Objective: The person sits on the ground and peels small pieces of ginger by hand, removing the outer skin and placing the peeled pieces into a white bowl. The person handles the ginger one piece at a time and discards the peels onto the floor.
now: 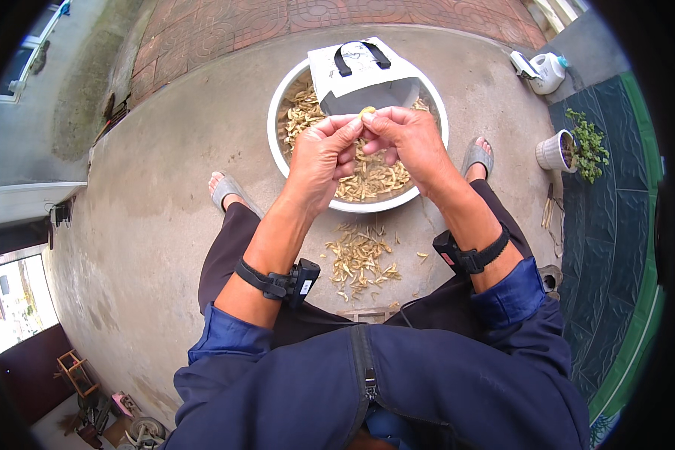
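My left hand (322,154) and my right hand (403,138) meet over a wide metal basin (273,132). Pinched between the fingertips of both is a small yellowish bean pod (366,112). Dry, light-brown bean pods (365,183) fill much of the basin below my hands. At the basin's far side rests a white bag (337,73) with black handles, its grey inside facing me and partly hidden by my fingers. A loose pile of pods or empty shells (363,261) lies on the concrete between my legs.
Both feet, in grey slippers (225,188), flank the basin on the concrete floor (163,146). To the right stand a potted plant (557,151) and a white jug (548,73) by a dark tiled wall (596,225). A wooden frame (79,373) and a wheel (146,428) are at lower left.
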`<state>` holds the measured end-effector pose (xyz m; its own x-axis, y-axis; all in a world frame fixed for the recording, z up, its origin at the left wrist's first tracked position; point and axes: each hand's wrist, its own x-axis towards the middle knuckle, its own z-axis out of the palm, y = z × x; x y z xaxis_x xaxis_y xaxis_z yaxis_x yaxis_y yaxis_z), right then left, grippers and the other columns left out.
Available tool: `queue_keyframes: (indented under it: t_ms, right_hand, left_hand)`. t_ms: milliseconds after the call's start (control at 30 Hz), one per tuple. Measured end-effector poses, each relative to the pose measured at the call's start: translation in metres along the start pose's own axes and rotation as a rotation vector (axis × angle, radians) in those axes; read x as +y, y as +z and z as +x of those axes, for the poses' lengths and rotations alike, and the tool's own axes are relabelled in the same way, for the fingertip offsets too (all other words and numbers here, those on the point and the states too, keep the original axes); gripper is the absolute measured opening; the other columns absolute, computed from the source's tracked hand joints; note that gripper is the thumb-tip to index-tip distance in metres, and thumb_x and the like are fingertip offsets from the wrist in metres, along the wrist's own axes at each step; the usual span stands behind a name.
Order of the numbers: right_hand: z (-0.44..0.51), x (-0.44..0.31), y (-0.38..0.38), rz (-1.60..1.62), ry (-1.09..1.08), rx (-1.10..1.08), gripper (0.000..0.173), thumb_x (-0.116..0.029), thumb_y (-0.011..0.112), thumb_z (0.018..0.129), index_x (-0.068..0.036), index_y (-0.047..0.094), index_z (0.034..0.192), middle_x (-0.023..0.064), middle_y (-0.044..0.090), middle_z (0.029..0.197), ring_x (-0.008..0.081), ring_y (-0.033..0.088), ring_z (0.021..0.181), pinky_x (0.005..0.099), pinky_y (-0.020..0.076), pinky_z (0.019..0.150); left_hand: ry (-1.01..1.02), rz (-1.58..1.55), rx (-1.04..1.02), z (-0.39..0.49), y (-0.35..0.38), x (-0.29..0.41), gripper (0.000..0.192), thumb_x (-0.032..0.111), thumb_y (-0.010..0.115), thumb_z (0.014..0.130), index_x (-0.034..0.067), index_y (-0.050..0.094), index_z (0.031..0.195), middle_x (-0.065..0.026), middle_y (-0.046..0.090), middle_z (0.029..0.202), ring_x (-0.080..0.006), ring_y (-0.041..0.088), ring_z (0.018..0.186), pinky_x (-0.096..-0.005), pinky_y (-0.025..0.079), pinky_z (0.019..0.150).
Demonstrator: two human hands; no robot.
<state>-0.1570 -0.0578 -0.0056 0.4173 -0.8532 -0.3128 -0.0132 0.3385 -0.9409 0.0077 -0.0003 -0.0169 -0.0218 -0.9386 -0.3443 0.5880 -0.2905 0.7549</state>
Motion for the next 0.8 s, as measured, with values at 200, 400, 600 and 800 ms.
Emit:
queue_keyframes:
  t_ms: [200,400,600,800]
  right_hand:
    - [-0.004,-0.002,-0.001,0.008,-0.015,-0.072,0.018,-0.016,0.066,0.1,0.0,0.071,0.107,0.007,0.076,0.091,0.0115,0.074,0.078,0.0206,0.0514,0.057]
    - [0.0,0.006,0.006,-0.06,-0.072,-0.164,0.015,-0.011,0.07,0.096,0.002,0.071,0.104,0.0068,0.076,0.087,0.01,0.071,0.075,0.0218,0.0528,0.06]
    - [0.0,0.006,0.004,-0.145,-0.143,-0.025,0.015,-0.009,0.072,0.095,0.004,0.072,0.101,0.0071,0.075,0.086,0.0093,0.067,0.072,0.0237,0.0532,0.064]
    - [0.005,0.004,-0.004,0.034,-0.187,-0.051,0.018,-0.007,0.071,0.096,0.004,0.073,0.11,0.0068,0.075,0.091,0.0099,0.068,0.079,0.0241,0.0551,0.071]
  left_hand:
    - [0.002,-0.003,-0.004,0.003,-0.005,-0.005,0.016,0.023,0.059,0.107,0.007,0.062,0.109,0.0024,0.061,0.084,-0.0025,0.045,0.063,-0.0166,0.033,0.049]
    - [-0.025,-0.118,0.092,0.006,-0.003,-0.018,0.016,0.022,0.053,0.108,0.009,0.057,0.099,0.0004,0.058,0.079,-0.0051,0.048,0.06,-0.019,0.034,0.046]
    - [-0.048,-0.139,0.05,0.004,-0.004,-0.015,0.016,0.02,0.048,0.107,0.009,0.056,0.098,-0.0009,0.057,0.08,-0.0076,0.048,0.061,-0.0204,0.034,0.046]
    - [-0.154,-0.234,-0.175,0.001,-0.004,-0.008,0.019,0.025,0.047,0.108,0.01,0.055,0.098,0.0005,0.051,0.082,-0.0068,0.041,0.062,-0.0199,0.033,0.049]
